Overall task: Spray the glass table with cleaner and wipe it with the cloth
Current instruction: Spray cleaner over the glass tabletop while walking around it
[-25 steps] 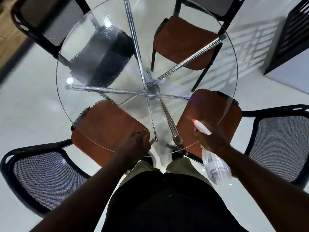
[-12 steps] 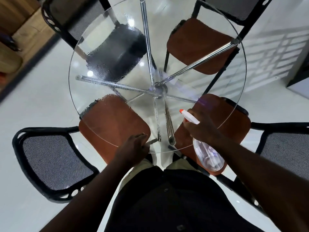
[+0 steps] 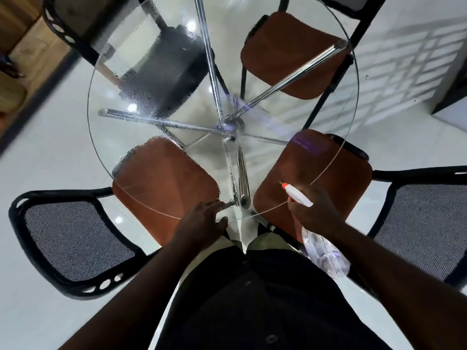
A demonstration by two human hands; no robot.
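So from where I stood, the person was mid-spray on the round glass table (image 3: 113, 137), leaning over its near edge. The right hand (image 3: 316, 213) was wrapped tight around the neck of a clear spray bottle (image 3: 326, 253), its white nozzle with the orange tip poking out over the near-right rim. I couldn't tell if a finger was actually on the trigger. The left hand (image 3: 202, 223) gripped nothing, fingers laid out fairly straight on the near rim, thumb apart, like it was bracing. Droplets (image 3: 156, 79) were beaded all over the far-left part and down the middle above the chrome legs (image 3: 242, 178), but the right side looked pretty dry to me. So my guess is the smart move was to swing the nozzle across that right half, keeping it above the glass and angled inward so mist didn't drift onto the orange chair seat (image 3: 336, 178) sticking out past the edge. Light bursts too, since it was already wet enough to run. Didn't spot the cloth anywhere.
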